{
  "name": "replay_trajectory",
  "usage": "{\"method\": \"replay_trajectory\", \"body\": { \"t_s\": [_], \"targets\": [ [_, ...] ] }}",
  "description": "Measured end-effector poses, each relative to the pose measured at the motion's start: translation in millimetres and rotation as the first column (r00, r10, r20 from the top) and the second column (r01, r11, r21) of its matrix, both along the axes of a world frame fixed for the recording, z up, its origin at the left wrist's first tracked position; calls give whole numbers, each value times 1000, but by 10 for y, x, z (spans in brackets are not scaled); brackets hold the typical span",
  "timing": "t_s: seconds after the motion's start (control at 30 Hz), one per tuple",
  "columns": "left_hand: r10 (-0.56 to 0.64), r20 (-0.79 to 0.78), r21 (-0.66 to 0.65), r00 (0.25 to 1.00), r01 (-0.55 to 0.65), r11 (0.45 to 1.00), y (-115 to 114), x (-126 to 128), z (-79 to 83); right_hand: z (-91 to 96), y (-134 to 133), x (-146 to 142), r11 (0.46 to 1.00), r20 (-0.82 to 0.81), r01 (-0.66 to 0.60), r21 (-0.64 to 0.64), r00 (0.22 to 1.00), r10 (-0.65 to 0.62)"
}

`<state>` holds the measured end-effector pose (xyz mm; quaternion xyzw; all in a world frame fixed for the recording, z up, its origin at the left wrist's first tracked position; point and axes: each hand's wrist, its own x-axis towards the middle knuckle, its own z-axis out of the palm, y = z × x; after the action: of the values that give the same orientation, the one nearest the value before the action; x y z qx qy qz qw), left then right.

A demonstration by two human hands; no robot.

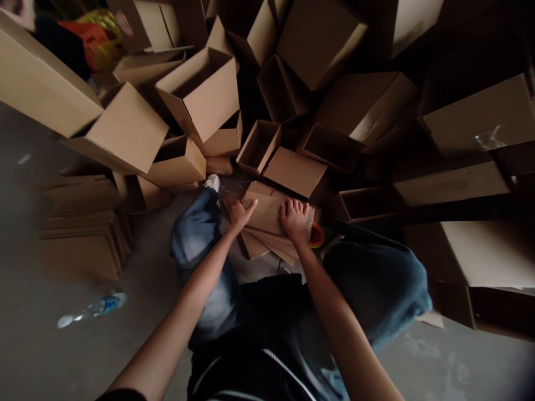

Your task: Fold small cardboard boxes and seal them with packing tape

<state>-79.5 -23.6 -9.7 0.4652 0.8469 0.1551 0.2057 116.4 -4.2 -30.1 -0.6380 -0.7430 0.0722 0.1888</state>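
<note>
On dim grey floor (33,356): boxes (213,94) heaped beyond flat cardboard (265,214).

Readable text: none in view.
Plastic bottle (86,312), lying on the floor (154,328): bears a blue label (111,302); its lettering is too small and blurred to read.
Flat cardboard (265,214) beneath the hands: upper face shows no legible mark.
Tape roll (321,235), beside the cardboard: red and yellow, too small for any print to be told.
Open cardboard boxes (215,103): no legible print or number on visible faces.
</note>
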Motion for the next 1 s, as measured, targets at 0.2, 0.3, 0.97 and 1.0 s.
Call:
{"method": "replay_trajectory", "body": {
  "t_s": [0.2,0.3,0.97,1.0],
  "targets": [
    [3,-17,-1,1000,-3,1000,-9,10,-4,13,-3,-3,1000,7,-3,-1,1000,3],
    [5,-50,-16,999,-5,1000,-14,20,14,6,-1,-3,1000,11,-3,4,1000,3],
    [-9,-31,-72,999,6,997,-2,15,71,7,-5,-10,1000,17,1,4,1000,-1],
    [-6,-23,-72,1000,5,997,-5,16,77,6,-6,-11,1000,15,1,7,1000,-1]
  ]
}}
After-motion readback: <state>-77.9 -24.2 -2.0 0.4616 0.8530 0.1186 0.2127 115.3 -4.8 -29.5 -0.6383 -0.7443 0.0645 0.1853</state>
